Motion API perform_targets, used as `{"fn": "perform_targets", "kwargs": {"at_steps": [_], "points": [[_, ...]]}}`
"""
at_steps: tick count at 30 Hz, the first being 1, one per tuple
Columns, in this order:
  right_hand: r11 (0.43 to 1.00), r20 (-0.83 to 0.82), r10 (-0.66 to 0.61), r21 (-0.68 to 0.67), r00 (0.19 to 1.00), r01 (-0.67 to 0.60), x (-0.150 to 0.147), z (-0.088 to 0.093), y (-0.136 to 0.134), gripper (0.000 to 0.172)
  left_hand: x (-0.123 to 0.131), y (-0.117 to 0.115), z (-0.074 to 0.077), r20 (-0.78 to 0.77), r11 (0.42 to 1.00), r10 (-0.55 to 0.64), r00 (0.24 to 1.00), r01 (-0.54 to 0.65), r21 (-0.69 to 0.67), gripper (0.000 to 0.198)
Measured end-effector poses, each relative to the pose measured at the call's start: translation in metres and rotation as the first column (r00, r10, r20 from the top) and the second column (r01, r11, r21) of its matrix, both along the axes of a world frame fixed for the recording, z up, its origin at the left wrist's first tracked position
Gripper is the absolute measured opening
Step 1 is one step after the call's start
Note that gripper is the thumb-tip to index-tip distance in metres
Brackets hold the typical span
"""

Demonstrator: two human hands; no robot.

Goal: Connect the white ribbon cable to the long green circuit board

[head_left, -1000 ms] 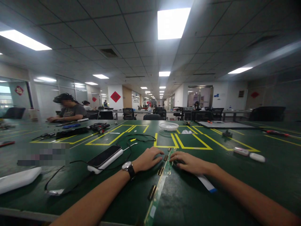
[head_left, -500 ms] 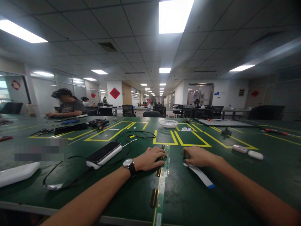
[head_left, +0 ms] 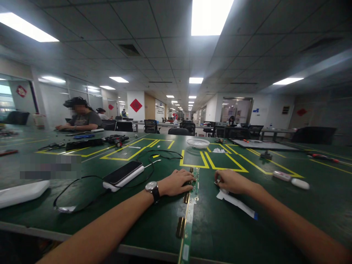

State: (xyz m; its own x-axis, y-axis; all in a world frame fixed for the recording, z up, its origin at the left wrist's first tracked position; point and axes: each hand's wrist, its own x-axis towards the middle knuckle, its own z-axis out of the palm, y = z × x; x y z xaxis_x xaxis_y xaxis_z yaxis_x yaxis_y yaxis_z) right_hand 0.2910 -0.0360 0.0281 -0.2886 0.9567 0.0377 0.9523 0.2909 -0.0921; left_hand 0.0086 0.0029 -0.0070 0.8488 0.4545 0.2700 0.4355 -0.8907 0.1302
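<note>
A long narrow green circuit board strip (head_left: 189, 216) lies on the green table (head_left: 275, 227), running from the near edge toward the middle. My left hand (head_left: 176, 182), with a watch on the wrist, rests palm down on the strip's far end, fingers spread flat. My right hand (head_left: 232, 181) sits just right of the strip, fingers curled on the end of a white flat ribbon cable (head_left: 238, 202) with a blue tip, which lies on the table beside the board.
A phone on a white power bank (head_left: 123, 175) with a black cable lies left. Also on the table are a white basket (head_left: 197, 142), a white device (head_left: 291, 179) at right, a white object (head_left: 22, 192) at far left and tools. A person sits at back left.
My right hand moved off the strip to the right and took hold of the white ribbon cable's end, shifting it slightly. The left hand stayed on the strip.
</note>
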Motion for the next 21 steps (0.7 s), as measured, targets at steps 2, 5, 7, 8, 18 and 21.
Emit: {"fn": "perform_targets", "kwargs": {"at_steps": [2,5,7,8,18,21], "points": [[0.998,-0.064,0.065,0.017,0.996,-0.064,-0.007,-0.003,0.000,0.019,0.000,0.000,0.000,-0.001,1.000,0.001,1.000,-0.001,0.002,0.037],[0.991,-0.132,0.124,0.055,0.983,-0.118,-0.020,-0.009,-0.001,0.016,0.000,0.000,0.000,-0.004,1.000,0.005,1.000,-0.005,-0.001,0.037],[0.986,-0.148,0.157,0.086,0.976,-0.146,-0.028,-0.012,-0.002,0.014,0.000,0.000,0.000,-0.004,1.000,0.005,1.000,-0.005,0.001,0.037],[0.982,-0.154,0.175,0.096,0.973,-0.161,-0.032,-0.014,-0.003,0.013,0.000,0.000,0.000,-0.004,1.000,0.004,1.000,-0.004,0.003,0.037],[0.978,-0.159,0.184,0.131,0.970,-0.164,-0.050,-0.017,-0.013,0.013,0.000,0.004,-0.003,0.001,1.000,-0.006,1.000,0.006,0.009,0.037],[0.980,-0.159,0.173,0.130,0.972,-0.152,-0.051,-0.016,-0.014,0.012,0.000,0.003,-0.003,0.001,1.000,-0.005,1.000,0.005,0.010,0.036]]}}
